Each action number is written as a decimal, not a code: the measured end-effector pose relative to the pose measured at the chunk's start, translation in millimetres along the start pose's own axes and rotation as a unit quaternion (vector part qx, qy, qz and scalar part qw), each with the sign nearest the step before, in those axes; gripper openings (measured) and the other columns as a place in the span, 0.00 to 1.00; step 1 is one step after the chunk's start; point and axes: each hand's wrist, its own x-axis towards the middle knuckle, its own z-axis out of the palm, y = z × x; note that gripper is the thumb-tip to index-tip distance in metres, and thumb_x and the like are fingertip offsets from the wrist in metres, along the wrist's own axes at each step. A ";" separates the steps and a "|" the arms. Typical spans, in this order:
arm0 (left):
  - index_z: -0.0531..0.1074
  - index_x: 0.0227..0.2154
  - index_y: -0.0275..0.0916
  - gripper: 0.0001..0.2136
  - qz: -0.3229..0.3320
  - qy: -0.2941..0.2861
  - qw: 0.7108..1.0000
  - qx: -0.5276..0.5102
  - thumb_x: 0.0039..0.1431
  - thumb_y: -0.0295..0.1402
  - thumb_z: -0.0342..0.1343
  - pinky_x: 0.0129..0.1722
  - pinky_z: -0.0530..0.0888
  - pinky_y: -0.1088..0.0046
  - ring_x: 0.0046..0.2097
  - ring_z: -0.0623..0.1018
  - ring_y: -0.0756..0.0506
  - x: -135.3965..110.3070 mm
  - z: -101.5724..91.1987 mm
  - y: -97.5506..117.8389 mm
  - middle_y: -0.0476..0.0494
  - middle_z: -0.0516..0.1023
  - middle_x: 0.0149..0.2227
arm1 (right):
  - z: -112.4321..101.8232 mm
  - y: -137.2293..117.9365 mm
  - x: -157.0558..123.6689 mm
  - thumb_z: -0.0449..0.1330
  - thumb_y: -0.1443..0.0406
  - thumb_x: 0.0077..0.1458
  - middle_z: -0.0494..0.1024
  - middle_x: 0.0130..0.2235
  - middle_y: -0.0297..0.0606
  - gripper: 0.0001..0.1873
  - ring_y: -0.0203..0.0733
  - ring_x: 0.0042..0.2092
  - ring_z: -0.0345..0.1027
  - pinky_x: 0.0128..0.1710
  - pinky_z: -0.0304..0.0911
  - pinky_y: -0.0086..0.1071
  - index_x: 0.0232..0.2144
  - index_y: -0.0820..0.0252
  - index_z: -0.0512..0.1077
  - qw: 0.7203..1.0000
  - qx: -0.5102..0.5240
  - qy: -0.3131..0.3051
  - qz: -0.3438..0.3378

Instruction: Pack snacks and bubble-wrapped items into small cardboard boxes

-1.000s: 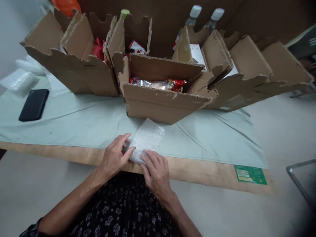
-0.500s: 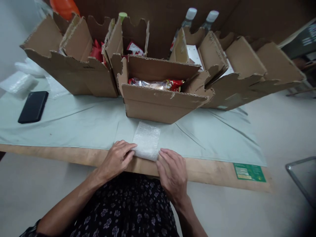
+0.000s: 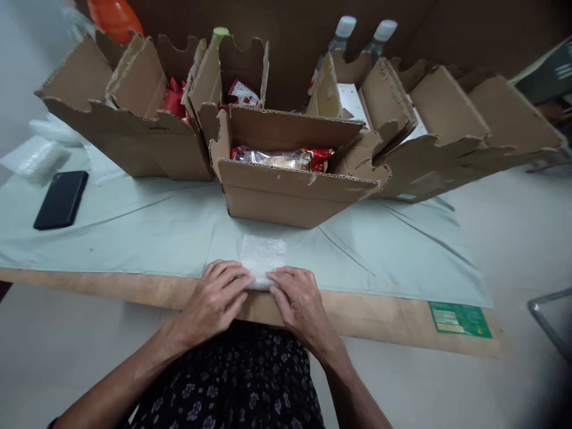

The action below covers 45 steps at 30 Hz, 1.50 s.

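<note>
A small piece of bubble wrap [image 3: 263,250] lies on the cloth at the table's near edge, its near end folded or rolled into a thicker strip. My left hand [image 3: 222,293] grips the left end of that strip, fingers curled over the top. At the right end, my right hand [image 3: 298,301] holds the strip with bent fingers above and the thumb on the near side. Whether anything is inside the wrap cannot be made out. Just beyond it stands a cardboard box [image 3: 272,190] with clear and red snack packets [image 3: 286,158] inside.
More cut cardboard boxes [image 3: 129,143] stand in a row behind, some holding red packets. Two capped bottles [image 3: 344,30] rise at the back. At the left lie a black phone-like object [image 3: 61,199] and bubble-wrapped bundles [image 3: 36,156]. A green card [image 3: 460,320] lies at the right edge.
My right hand has moved left and onto the bubble wrap, closing on its near strip. The flat part of the wrap looks shorter. My left hand has moved slightly further over it.
</note>
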 end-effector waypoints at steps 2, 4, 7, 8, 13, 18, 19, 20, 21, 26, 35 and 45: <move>0.74 0.52 0.40 0.14 -0.014 0.005 1.000 0.005 0.68 0.24 0.51 0.50 0.74 0.59 0.48 0.77 0.41 7.7 5.6 -6.5 0.41 0.82 0.44 | -3.9 -0.8 -0.4 0.57 0.67 0.67 0.82 0.49 0.42 0.14 0.50 0.52 0.72 0.50 0.66 0.46 0.53 0.55 0.74 0.999 -0.021 0.033 0.008; 0.75 0.50 0.38 0.12 -0.030 0.017 0.999 0.018 0.69 0.26 0.50 0.45 0.74 0.60 0.43 0.77 0.42 18.3 11.9 -15.4 0.41 0.82 0.40 | -4.5 -1.2 0.3 0.59 0.66 0.66 0.79 0.55 0.45 0.15 0.52 0.56 0.70 0.52 0.65 0.48 0.54 0.56 0.72 0.997 -0.060 0.056 -0.004; 0.75 0.49 0.38 0.11 -0.064 0.043 0.997 0.029 0.69 0.29 0.51 0.46 0.75 0.59 0.44 0.77 0.41 28.6 17.1 -24.5 0.40 0.81 0.41 | 1.1 1.6 7.0 0.61 0.67 0.64 0.77 0.59 0.45 0.17 0.56 0.59 0.67 0.54 0.62 0.50 0.55 0.57 0.72 0.993 -0.104 0.015 -0.045; 0.75 0.51 0.38 0.11 -0.083 0.059 0.995 0.021 0.69 0.30 0.52 0.47 0.75 0.58 0.45 0.78 0.41 28.6 17.2 -25.1 0.39 0.81 0.43 | 4.1 3.7 10.8 0.60 0.68 0.63 0.77 0.58 0.44 0.17 0.56 0.60 0.67 0.55 0.62 0.50 0.54 0.56 0.72 0.993 -0.108 -0.001 -0.053; 0.70 0.57 0.38 0.17 -0.238 0.120 0.956 -0.125 0.68 0.35 0.54 0.48 0.79 0.62 0.47 0.80 0.43 7.3 9.7 -10.7 0.38 0.79 0.48 | 16.0 11.9 29.6 0.58 0.68 0.66 0.84 0.47 0.40 0.12 0.51 0.52 0.74 0.51 0.65 0.47 0.50 0.54 0.75 0.998 -0.026 0.065 -0.001; 0.72 0.57 0.41 0.20 -0.311 0.116 0.922 -0.202 0.64 0.37 0.57 0.60 0.74 0.56 0.58 0.77 0.40 -3.3 5.8 4.9 0.38 0.77 0.58 | 11.8 5.8 22.6 0.59 0.66 0.67 0.83 0.46 0.39 0.10 0.47 0.50 0.75 0.52 0.66 0.43 0.48 0.53 0.76 0.990 0.067 0.116 0.044; 0.73 0.58 0.41 0.21 -0.328 0.115 0.911 -0.222 0.63 0.38 0.58 0.61 0.73 0.54 0.59 0.76 0.39 -1.5 6.1 6.1 0.37 0.76 0.59 | 10.0 4.2 18.6 0.59 0.65 0.67 0.83 0.46 0.39 0.09 0.46 0.50 0.75 0.51 0.67 0.42 0.48 0.53 0.76 0.988 0.080 0.120 0.060; 0.72 0.58 0.40 0.22 -0.350 0.110 0.895 -0.254 0.62 0.39 0.59 0.61 0.73 0.53 0.59 0.77 0.38 1.2 6.7 7.2 0.36 0.77 0.59 | 8.6 2.4 14.5 0.59 0.65 0.66 0.82 0.46 0.38 0.09 0.46 0.50 0.74 0.51 0.68 0.41 0.47 0.52 0.76 0.984 0.094 0.125 0.082; 0.72 0.59 0.39 0.24 -0.372 0.102 0.874 -0.294 0.61 0.40 0.59 0.61 0.73 0.53 0.58 0.78 0.38 4.4 7.5 8.7 0.35 0.77 0.58 | 7.9 0.5 10.5 0.59 0.64 0.66 0.82 0.46 0.38 0.09 0.45 0.49 0.74 0.50 0.68 0.40 0.47 0.52 0.76 0.979 0.110 0.131 0.110; 0.71 0.57 0.36 0.25 -0.363 0.052 0.805 -0.466 0.60 0.43 0.61 0.61 0.73 0.57 0.58 0.78 0.37 18.7 14.0 25.7 0.35 0.78 0.57 | 18.8 -13.1 0.0 0.58 0.63 0.66 0.81 0.46 0.37 0.09 0.44 0.49 0.73 0.51 0.69 0.40 0.46 0.51 0.76 0.960 0.190 0.130 0.158; 0.75 0.52 0.42 0.17 -0.291 -0.006 0.893 -0.344 0.59 0.30 0.56 0.52 0.76 0.67 0.50 0.80 0.42 17.2 16.8 27.8 0.44 0.82 0.50 | -28.6 -2.5 7.1 0.69 0.56 0.55 0.74 0.59 0.44 0.38 0.48 0.55 0.72 0.55 0.69 0.42 0.65 0.51 0.64 0.954 0.266 -0.046 0.133; 0.70 0.57 0.44 0.25 -0.204 -0.011 0.924 -0.322 0.55 0.32 0.61 0.43 0.79 0.71 0.41 0.82 0.45 23.2 9.7 10.3 0.45 0.83 0.41 | -112.8 -18.2 54.7 0.64 0.64 0.58 0.81 0.32 0.32 0.02 0.39 0.33 0.74 0.33 0.69 0.30 0.35 0.55 0.76 0.980 0.178 -0.063 0.065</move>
